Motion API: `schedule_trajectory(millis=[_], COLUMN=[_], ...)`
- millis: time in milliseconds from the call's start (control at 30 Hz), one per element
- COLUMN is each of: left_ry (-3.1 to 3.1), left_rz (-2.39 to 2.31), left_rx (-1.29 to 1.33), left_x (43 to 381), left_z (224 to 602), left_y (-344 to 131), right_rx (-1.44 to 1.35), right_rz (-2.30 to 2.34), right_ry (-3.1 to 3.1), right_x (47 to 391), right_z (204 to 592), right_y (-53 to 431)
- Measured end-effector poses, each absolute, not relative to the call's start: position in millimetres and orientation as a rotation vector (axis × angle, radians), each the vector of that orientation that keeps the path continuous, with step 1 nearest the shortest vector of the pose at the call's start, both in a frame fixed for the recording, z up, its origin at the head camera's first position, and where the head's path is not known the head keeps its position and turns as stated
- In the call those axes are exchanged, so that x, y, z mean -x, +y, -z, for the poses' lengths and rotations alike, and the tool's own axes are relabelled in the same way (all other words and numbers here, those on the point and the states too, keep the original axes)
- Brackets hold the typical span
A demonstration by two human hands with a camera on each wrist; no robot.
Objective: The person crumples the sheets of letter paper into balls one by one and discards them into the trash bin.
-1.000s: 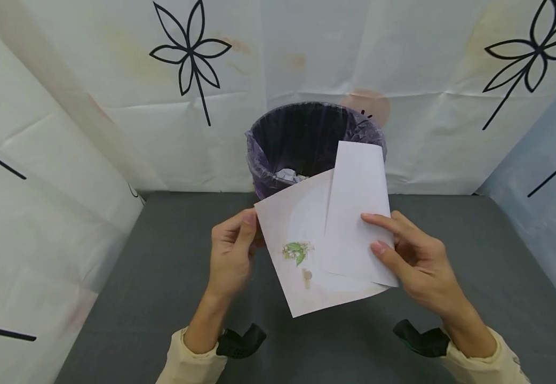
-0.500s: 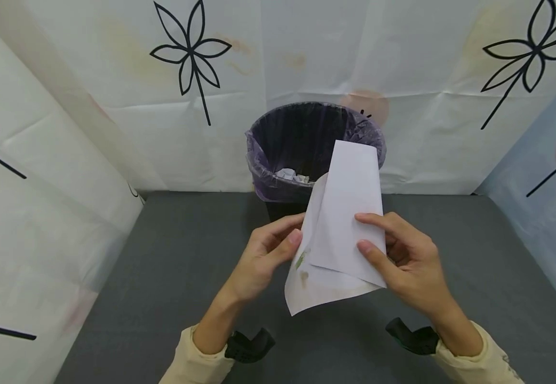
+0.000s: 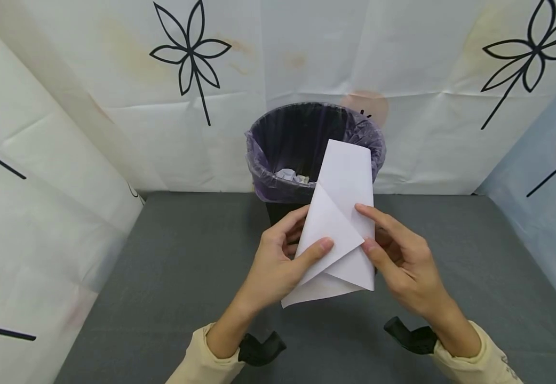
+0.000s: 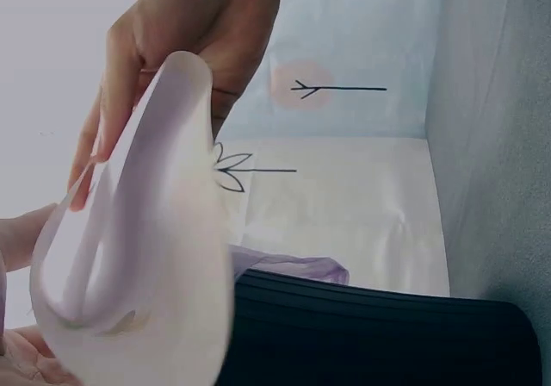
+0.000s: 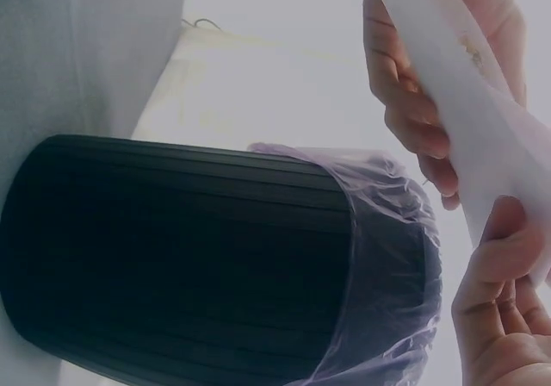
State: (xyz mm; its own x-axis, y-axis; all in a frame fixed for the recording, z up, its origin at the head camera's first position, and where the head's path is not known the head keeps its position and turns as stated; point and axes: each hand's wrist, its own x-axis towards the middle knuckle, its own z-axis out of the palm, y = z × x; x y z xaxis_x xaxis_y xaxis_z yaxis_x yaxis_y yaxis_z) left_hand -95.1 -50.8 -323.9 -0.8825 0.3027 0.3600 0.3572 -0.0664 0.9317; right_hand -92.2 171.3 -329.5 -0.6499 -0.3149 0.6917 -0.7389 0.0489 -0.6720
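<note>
A sheet of paper point(image 3: 347, 168) is held upright above the table, folded lengthwise, with one corner flap turned over its white front. My left hand point(image 3: 278, 261) grips its left edge, thumb lying over the flap and fingers behind. At the right edge, my right hand point(image 3: 405, 258) pinches the paper between thumb and fingers, close to the flap's tip. The left wrist view shows the paper point(image 4: 176, 257) curving in a loose bend, its printed side partly visible. Most fingers of both hands are hidden behind the sheet in the head view.
Behind the paper stands a dark ribbed trash bin point(image 5: 181, 257) lined with a purple plastic bag point(image 3: 278, 186). Crumpled paper scraps point(image 3: 287, 174) lie inside it. The grey table point(image 3: 187, 256) meets cloth walls with flower drawings at the back and sides.
My left hand has moved right, bringing the sheet's printed left part over onto the white front. The green print has gone out of sight in the head view. The right hand has shifted slightly left.
</note>
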Motion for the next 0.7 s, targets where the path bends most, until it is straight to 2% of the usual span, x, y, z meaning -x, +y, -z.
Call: schedule_trajectory(millis=[700], left_ry=[-2.118], left_rz=[1.999], left_rx=[0.675], left_x=[96], left_z=[328], left_y=[-37], right_rx=[-0.897], right_rz=[-1.511], right_ry=[-2.098], right_x=[91], right_z=[326], right_y=[167])
